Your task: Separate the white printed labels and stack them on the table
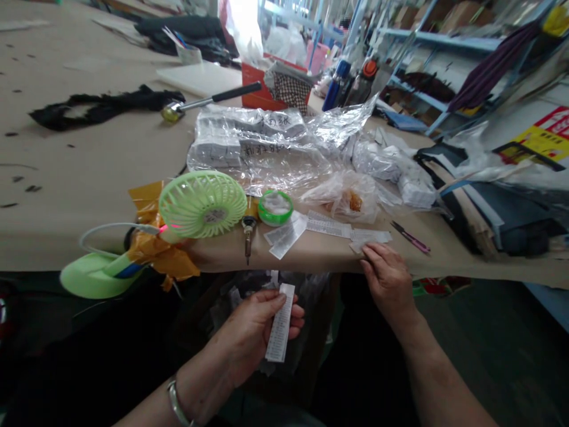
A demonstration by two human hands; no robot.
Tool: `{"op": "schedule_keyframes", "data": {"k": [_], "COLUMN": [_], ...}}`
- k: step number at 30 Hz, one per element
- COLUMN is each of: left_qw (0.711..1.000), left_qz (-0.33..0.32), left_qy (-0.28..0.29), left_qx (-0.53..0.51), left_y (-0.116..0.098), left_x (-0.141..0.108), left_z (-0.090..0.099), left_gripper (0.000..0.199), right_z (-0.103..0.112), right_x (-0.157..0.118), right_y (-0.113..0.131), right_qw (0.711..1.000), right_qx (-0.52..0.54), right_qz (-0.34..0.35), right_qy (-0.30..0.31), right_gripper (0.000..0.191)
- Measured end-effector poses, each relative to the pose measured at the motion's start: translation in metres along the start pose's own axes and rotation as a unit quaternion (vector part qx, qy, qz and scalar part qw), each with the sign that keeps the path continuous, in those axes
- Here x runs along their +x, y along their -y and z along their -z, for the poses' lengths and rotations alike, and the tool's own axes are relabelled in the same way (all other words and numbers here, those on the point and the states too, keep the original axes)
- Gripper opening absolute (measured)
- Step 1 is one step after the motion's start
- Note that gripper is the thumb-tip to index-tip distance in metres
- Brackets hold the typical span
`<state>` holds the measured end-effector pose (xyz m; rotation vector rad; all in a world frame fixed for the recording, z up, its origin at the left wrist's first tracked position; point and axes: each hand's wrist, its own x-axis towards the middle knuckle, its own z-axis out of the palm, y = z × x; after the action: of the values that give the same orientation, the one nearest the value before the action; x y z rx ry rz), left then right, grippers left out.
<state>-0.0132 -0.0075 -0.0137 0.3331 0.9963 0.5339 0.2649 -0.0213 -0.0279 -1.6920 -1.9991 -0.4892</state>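
My left hand [262, 323] is closed on a narrow stack of white printed labels [281, 329], thumb on top, below the table's front edge. At the table edge, the fingers of my right hand [387, 276] touch a white printed label [371, 236]; whether they grip it is hard to see. More printed labels [328, 225] lie flat to the left of it, and loose white slips [287, 234] overlap beside them. Just right of my right hand rests a pair of small scissors or snips [411, 237]. A round green tub [275, 207] with white filling stands behind the slips.
A green fan [202, 204], taped at the table edge, stands at left. Behind lie clear plastic bags [284, 160] with label bundles, a hammer-like tool [211, 101] and a black fabric strip [106, 107]. Dark folded material [511, 213] is piled at right. Bottles [336, 86] stand at the back.
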Motion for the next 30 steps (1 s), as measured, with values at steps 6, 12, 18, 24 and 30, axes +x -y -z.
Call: {"op": "schedule_keyframes", "data": {"k": [6,12,18,24,30], "left_qw": [1.000,1.000,0.995,0.991,0.990], "left_qz": [0.006,0.004,-0.039,-0.063,-0.082], "left_qy": [-0.007,0.008,0.056,0.015,0.017], "left_qx": [-0.004,-0.011,-0.072,-0.120,-0.115], "left_y": [-0.001,-0.001,-0.001,0.000,0.003], "left_x": [0.001,-0.003,-0.006,-0.008,-0.006], "left_z": [0.000,-0.004,-0.004,0.005,0.009], "left_gripper": [0.007,0.009,0.006,0.002,0.002], "right_z": [0.002,0.014,0.008,-0.006,-0.002], "right_x": [-0.001,0.001,-0.001,-0.006,-0.003], "right_y": [-0.006,0.038,0.127,0.140,0.137], "right_qw": [0.995,0.955,0.919,0.930,0.926], "right_qx": [0.082,0.251,0.361,0.298,0.291], "right_qz": [-0.010,-0.075,0.160,0.208,0.227], "right_qy": [-0.058,-0.139,0.012,0.056,0.079], "right_gripper": [0.013,0.017,0.019,0.017,0.016]}}
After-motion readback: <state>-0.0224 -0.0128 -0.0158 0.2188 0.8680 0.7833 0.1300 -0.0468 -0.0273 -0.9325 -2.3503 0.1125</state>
